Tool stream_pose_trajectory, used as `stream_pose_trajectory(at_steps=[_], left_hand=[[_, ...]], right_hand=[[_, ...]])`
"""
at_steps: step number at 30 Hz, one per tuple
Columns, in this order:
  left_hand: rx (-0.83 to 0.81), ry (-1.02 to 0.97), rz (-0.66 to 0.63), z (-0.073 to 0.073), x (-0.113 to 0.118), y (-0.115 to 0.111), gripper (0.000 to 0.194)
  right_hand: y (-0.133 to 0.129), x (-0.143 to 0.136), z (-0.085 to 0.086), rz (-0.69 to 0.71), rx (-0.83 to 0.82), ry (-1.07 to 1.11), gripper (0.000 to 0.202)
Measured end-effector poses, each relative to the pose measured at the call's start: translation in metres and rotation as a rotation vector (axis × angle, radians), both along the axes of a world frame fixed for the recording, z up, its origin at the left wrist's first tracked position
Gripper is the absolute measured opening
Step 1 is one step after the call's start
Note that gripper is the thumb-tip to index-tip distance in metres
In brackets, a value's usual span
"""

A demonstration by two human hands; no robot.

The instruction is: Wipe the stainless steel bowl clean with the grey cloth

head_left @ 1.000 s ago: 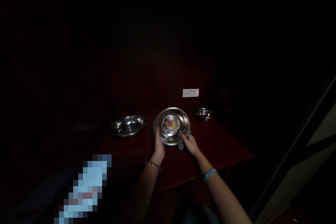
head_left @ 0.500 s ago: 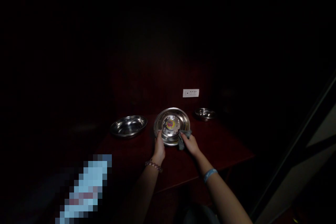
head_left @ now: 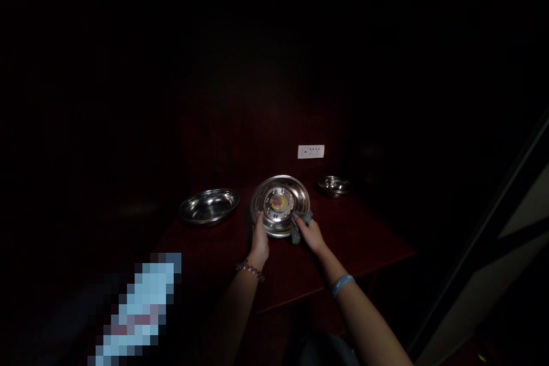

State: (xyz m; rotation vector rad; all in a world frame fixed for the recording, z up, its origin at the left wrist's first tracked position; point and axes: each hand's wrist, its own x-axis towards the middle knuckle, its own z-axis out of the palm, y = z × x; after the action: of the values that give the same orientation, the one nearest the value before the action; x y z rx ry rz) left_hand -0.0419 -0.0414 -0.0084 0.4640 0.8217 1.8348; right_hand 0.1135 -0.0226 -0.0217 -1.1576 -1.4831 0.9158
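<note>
A round steel plate (head_left: 280, 185) with a yellow and red sticker at its middle is tilted up toward me over the dark red table. My left hand (head_left: 259, 241) grips its lower left rim, thumb on the inner face and fingers hidden behind. At the lower right rim, my right hand (head_left: 312, 235) is closed on a grey cloth (head_left: 295, 233), which touches the plate. A beaded bracelet is on my left wrist, a light blue band on my right.
On the dark red table (head_left: 295, 274) stand a wider steel dish (head_left: 209, 207) at left and a smaller steel bowl (head_left: 334, 185) at the back right. A white socket panel (head_left: 311, 151) is on the wall. Pixelated blur covers something (head_left: 141, 303) at lower left.
Almost nothing differs. The whole view has shifted very slightly, and both hands keep their holds on the plate and the cloth.
</note>
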Motion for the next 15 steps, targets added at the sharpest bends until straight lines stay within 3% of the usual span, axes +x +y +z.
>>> stream_pose_trajectory(at_steps=[7, 9, 12, 15], left_hand=[[-0.027, 0.184, 0.079, 0.011, 0.008, -0.01, 0.027], [0.072, 0.338, 0.094, 0.015, 0.01, -0.017, 0.038], [0.22, 0.641, 0.226, 0.023, 0.013, -0.03, 0.064], [0.291, 0.885, 0.293, 0.03, 0.016, -0.043, 0.064]], right_hand=[[0.004, 0.002, 0.001, -0.081, -0.022, 0.109, 0.05], [0.004, 0.003, 0.002, -0.141, -0.04, 0.131, 0.05], [0.003, 0.006, 0.004, -0.263, -0.057, 0.117, 0.049], [0.003, 0.009, 0.004, -0.342, -0.049, 0.103, 0.048]])
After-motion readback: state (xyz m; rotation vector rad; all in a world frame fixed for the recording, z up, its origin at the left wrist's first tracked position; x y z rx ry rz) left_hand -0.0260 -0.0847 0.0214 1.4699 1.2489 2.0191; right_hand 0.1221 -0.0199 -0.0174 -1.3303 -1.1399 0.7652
